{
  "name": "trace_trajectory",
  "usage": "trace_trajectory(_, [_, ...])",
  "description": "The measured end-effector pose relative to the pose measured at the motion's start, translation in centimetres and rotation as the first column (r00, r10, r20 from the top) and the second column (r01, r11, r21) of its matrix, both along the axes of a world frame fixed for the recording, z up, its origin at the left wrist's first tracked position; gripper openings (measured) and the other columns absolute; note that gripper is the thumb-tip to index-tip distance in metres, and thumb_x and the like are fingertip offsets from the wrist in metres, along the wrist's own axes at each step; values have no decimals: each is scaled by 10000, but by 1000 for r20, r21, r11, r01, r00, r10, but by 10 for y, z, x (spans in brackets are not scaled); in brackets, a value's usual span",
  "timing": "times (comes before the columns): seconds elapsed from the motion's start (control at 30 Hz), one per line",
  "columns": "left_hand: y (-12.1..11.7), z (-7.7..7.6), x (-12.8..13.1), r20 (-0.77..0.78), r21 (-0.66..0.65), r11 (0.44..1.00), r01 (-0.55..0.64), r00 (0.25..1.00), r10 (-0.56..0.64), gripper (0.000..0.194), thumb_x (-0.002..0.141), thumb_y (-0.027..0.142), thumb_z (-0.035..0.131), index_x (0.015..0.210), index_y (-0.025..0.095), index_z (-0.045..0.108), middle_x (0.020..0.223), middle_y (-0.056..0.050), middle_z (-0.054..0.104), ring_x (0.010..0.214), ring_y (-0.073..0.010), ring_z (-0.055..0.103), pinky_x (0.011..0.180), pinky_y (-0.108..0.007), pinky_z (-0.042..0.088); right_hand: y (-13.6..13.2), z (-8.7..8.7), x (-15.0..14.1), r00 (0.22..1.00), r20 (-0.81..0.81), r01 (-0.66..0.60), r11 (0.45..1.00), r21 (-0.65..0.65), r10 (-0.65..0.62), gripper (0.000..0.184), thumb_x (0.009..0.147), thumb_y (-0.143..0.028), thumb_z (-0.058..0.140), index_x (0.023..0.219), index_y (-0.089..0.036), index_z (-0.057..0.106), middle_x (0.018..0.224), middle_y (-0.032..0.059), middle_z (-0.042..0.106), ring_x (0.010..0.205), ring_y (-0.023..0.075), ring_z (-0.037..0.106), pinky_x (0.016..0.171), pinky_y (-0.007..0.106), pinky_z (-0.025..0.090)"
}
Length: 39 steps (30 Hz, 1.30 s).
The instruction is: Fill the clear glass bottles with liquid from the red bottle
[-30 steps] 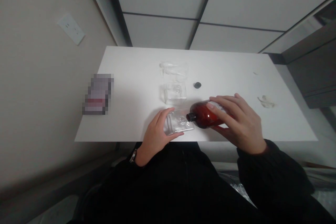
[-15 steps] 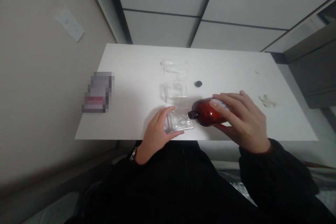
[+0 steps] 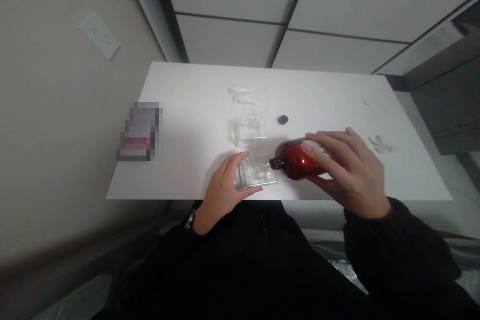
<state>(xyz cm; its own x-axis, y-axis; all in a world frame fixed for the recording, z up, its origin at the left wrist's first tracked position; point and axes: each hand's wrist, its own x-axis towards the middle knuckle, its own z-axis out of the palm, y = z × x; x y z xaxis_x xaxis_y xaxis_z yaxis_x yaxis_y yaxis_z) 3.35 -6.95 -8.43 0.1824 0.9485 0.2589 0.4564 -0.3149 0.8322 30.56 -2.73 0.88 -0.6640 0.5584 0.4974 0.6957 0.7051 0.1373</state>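
My right hand is shut around an amber plastic bottle lying nearly level, with its black-ringed neck pointing left. The open neck sits at or just beside the end of a clear square bottle. My left hand holds that clear bottle on its side, near the table's front edge. A second clear square bottle stands just beyond it, and a small black cap lies to its right. I cannot tell whether anything flows between the bottles.
The white table holds clear plastic pieces at the back and a crumpled tissue at the right. A pixelated, blurred box sits at the left end against a beige wall with a wall socket.
The amber bottle's neck has moved slightly right and its body has tilted a little. My left hand and the clear bottle have barely moved.
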Motion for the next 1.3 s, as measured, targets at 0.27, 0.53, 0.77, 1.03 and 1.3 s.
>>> trace_trajectory(0.27, [0, -2, -1, 6, -7, 1000, -1, 1000, 1, 784, 793, 418, 883, 1455, 304, 477, 1390, -93, 625, 1281, -302, 641, 1097, -512, 567, 1, 3, 0, 1000, 4, 1, 1000, 15, -1, 788, 870, -144, 779, 1552, -286, 410, 1313, 154, 724, 1154, 329, 697, 1027, 588, 568])
trace_trajectory(0.53, [0, -3, -2, 4, -13, 1000, -3, 1000, 3, 779, 797, 445, 874, 1452, 301, 476, 1385, -98, 626, 1268, -302, 643, 1091, -518, 567, 2, 6, 1, 1000, 28, -1, 999, 34, 0, 802, 877, -157, 777, 1574, -266, 394, 1309, 166, 724, 1147, 340, 700, 1030, 585, 561])
trace_trajectory(0.77, [1, -2, -3, 10, -15, 1000, 2, 1000, -2, 761, 808, 453, 863, 1446, 295, 480, 1390, -100, 625, 1280, -302, 636, 1105, -524, 556, 2, 7, 3, 1000, 22, 7, 1000, 28, -8, 791, 893, -148, 748, 1576, -313, 386, 1348, 131, 712, 1163, 328, 700, 1048, 572, 551])
trace_trajectory(1.03, [0, -3, -3, 8, -23, 1000, -6, 1000, 6, 762, 804, 448, 869, 1444, 292, 486, 1388, -97, 627, 1279, -300, 638, 1111, -517, 553, 2, 9, 3, 999, 38, 29, 999, 25, -30, 805, 893, -165, 753, 1575, -351, 369, 1360, 112, 710, 1165, 327, 708, 1058, 581, 546])
trace_trajectory(1.3, [1, -3, -3, 4, -17, 1000, -2, 1000, 2, 765, 802, 429, 874, 1443, 290, 481, 1385, -97, 628, 1284, -301, 636, 1111, -522, 553, 3, 11, 4, 999, 38, 14, 999, 49, -16, 797, 899, -171, 753, 1583, -325, 373, 1347, 121, 709, 1153, 330, 704, 1056, 580, 543])
